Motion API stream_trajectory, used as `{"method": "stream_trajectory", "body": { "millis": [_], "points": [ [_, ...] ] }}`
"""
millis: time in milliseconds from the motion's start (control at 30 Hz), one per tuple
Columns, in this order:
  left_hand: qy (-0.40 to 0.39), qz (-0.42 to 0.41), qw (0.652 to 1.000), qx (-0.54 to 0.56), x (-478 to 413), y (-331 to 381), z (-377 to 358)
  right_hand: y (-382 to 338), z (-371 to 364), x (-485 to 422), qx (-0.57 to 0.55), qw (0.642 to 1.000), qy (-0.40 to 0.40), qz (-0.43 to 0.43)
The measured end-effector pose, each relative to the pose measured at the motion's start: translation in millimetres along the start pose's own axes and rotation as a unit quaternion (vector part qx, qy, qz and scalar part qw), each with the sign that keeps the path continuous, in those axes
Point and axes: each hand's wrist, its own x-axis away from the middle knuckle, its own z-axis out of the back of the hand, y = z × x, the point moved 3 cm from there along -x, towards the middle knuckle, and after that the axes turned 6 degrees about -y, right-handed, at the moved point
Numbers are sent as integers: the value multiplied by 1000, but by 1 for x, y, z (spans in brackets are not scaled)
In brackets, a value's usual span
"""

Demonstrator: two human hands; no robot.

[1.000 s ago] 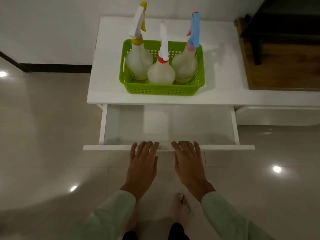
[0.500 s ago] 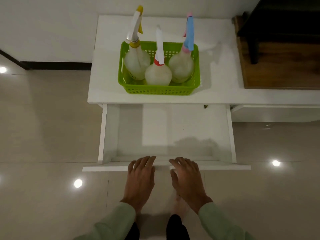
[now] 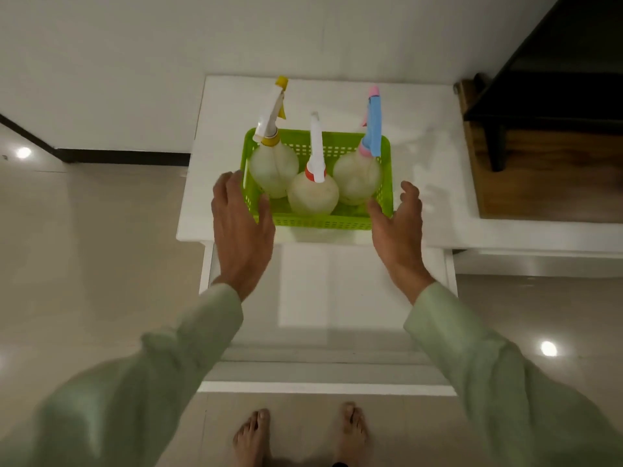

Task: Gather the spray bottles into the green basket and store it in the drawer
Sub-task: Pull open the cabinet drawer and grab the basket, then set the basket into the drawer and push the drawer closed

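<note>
The green basket (image 3: 323, 221) stands on the white cabinet top (image 3: 424, 183), near its front edge. Three pale spray bottles stand upright in it: one with a yellow nozzle (image 3: 273, 170) on the left, one with a red collar (image 3: 313, 193) in the middle, one with a blue and pink head (image 3: 357, 176) on the right. My left hand (image 3: 241, 230) is at the basket's left end, thumb over the rim, fingers spread. My right hand (image 3: 397, 227) is at its right end, thumb near the rim. Neither hand has closed on it. Below, the white drawer (image 3: 323, 387) is pulled far out and holds nothing.
A dark wooden stand (image 3: 546, 183) adjoins the cabinet on the right, with a black piece of furniture (image 3: 553, 85) above it. Glossy beige floor tiles (image 3: 94, 264) surround the cabinet. My bare feet (image 3: 300, 436) are just in front of the drawer.
Both hands left the drawer front and rose to the two ends of the basket. The drawer stands further out than a second ago. The basket has not moved.
</note>
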Motion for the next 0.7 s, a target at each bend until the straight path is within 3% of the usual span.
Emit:
{"method": "stream_trajectory", "body": {
  "millis": [133,267,533,700],
  "points": [
    [-65,101,993,-5,-45,-13,-16,-5,-12,-36,-4,997,-50,-61],
    [-105,178,978,-3,-63,-24,-22,-7,-9,-51,19,996,-43,-80],
    [-80,162,983,-19,-31,-25,-3,12,6,-23,22,998,-23,-51],
    [-78,139,987,35,34,-32,10,45,21,23,12,1000,-25,-14]
  ]
}}
